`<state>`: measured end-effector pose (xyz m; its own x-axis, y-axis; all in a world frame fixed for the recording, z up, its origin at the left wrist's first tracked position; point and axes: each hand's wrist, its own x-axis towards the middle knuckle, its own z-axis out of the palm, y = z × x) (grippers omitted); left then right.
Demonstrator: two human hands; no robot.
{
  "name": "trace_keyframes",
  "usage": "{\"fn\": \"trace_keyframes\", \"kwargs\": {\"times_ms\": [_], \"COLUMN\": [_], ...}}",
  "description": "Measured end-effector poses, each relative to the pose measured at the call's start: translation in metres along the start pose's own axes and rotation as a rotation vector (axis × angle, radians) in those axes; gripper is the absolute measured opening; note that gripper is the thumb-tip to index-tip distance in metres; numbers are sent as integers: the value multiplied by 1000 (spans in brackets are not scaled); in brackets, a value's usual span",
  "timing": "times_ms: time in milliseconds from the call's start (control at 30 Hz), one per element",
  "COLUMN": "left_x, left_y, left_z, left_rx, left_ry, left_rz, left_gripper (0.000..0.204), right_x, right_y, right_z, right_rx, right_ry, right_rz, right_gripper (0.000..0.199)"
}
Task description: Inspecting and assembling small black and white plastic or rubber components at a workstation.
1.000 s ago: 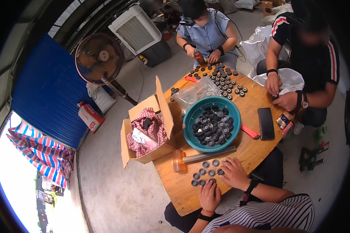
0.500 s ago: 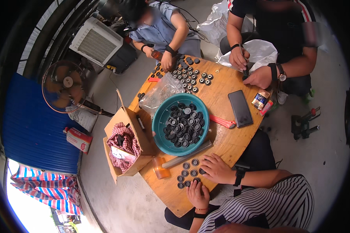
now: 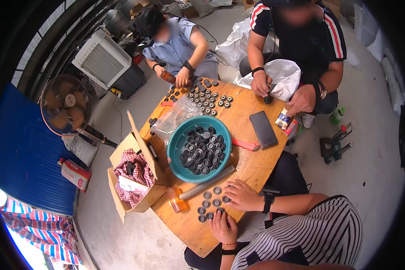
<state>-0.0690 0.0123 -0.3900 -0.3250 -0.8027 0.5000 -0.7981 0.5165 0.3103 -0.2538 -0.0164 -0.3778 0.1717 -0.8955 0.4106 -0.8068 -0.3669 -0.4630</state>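
Observation:
My left hand [image 3: 223,228] rests on the wooden table near its front edge, fingers stretched out, fingertips at a dark round ring-shaped cap [image 3: 220,210]. To its right, my right hand [image 3: 244,195] lies palm down, fingers extended and partly covering another dark cap [image 3: 226,199]. Several more dark caps [image 3: 207,195] lie in loose rows just left of my hands. Neither hand is lifted from the table. What lies under my right palm is hidden. Beyond the rows stands a teal basin [image 3: 171,158] full of similar caps.
A grey tube [image 3: 207,182] and an orange translucent cup [image 3: 178,200] lie left of the caps. A red-handled cutter [image 3: 245,144], a phone [image 3: 263,129] and an open carton [image 3: 159,182] share the wooden table [image 3: 184,231]. Two co-workers [image 3: 184,45] sit across, handling parts.
The view has shifted slightly. My hands stay in nearly the same place. The right co-worker's hands have parted, one pressing a dark piece on the table, the other beside a small pack.

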Motion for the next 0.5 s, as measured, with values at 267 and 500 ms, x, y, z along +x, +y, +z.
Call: {"fn": "trace_keyframes", "kwargs": {"times_ms": [267, 500], "left_x": [2, 1], "left_y": [-2, -1], "left_z": [-4, -6], "left_rx": [-108, -39], "left_ry": [-1, -7], "left_rz": [-36, -25], "left_gripper": [21, 22], "right_x": [5, 6], "right_y": [-8, -5], "right_z": [-4, 2], "right_rx": [-57, -58], "right_ry": [-24, -1], "right_rz": [38, 32], "right_gripper": [38, 40]}}
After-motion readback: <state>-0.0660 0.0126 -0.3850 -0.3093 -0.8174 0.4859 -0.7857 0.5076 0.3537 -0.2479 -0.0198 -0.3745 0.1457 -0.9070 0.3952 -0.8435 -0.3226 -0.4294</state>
